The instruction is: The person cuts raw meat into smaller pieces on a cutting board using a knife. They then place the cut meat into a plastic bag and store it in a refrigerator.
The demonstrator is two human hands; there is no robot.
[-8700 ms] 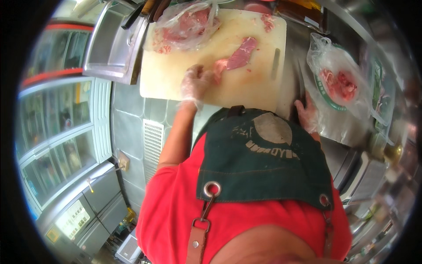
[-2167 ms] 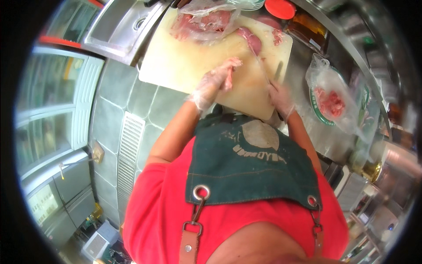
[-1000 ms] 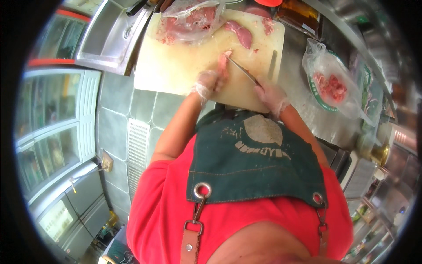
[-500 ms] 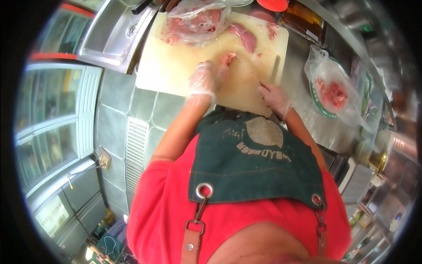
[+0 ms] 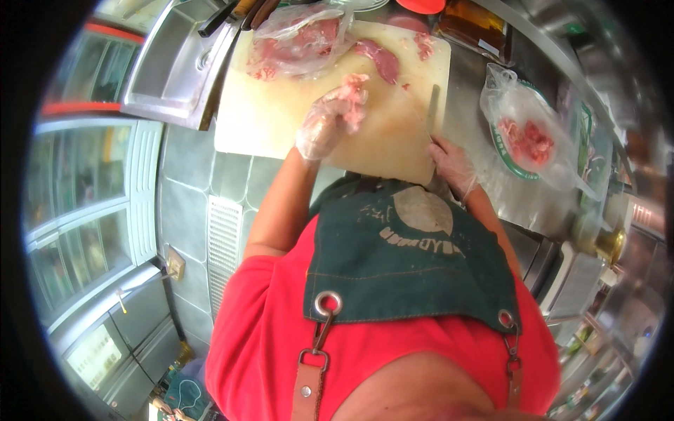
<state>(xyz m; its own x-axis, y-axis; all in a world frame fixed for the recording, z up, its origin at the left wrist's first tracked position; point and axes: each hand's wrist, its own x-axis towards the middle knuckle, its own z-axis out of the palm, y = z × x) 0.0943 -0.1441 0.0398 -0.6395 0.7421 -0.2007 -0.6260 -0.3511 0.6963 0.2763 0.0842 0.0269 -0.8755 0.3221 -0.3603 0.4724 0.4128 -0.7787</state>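
My left hand (image 5: pixel 323 126), in a clear plastic glove, is closed round a pale pink piece of raw meat (image 5: pixel 354 98) over the white cutting board (image 5: pixel 260 116). At the board's right edge my right hand (image 5: pixel 453 165), also gloved, grips a knife (image 5: pixel 418 112). Its thin blade points away from me and to the left, and is hard to make out against the board. Beyond the hands lies a darker strip of meat (image 5: pixel 380 59). Left of that strip, a clear plastic bag (image 5: pixel 344 42) partly covers a large chunk of meat (image 5: pixel 305 45).
A green-rimmed plate (image 5: pixel 502 154), covered by a clear bag with cut meat (image 5: pixel 530 144) in it, stands on the steel counter (image 5: pixel 467 91) at right. A steel sink (image 5: pixel 165 77) adjoins the board at left. Dark handles (image 5: pixel 219 19) lie at the far left corner.
My left hand has raised the pale piece of meat off the board, slightly left. My right hand has shifted a little right with the knife, away from the meat.
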